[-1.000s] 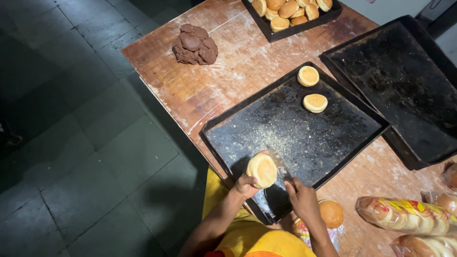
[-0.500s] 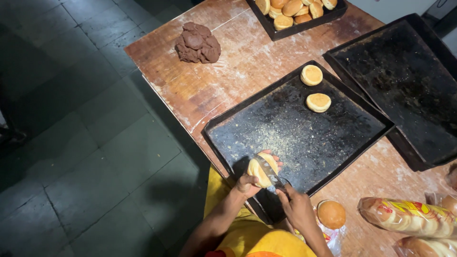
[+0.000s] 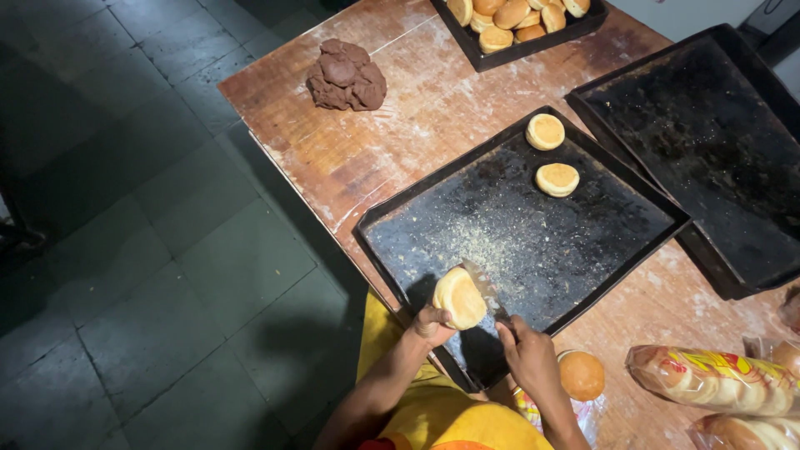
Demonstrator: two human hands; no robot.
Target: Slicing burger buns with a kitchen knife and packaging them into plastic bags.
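A round, pale golden bread bun [image 3: 459, 297] is held up on edge over the near corner of a large black, crumb-dusted baking tray [image 3: 533, 242]. The left hand [image 3: 432, 321] grips the bun from below, fingers closed around its lower edge. The right hand [image 3: 527, 354] is just beside it, fingers closed on a thin blade [image 3: 486, 292] that meets the bun's side; its handle is hidden in the hand. Two flat, pale bun halves [image 3: 552, 155] lie cut side up at the tray's far end, near each other. A whole browned bun [image 3: 581, 375] rests on the worn wooden bench [image 3: 392, 133] just beside the right hand. Clear bags of buns [image 3: 717, 379] lie further right. A lump of dark brown dough [image 3: 346, 77] sits well apart at the far end.
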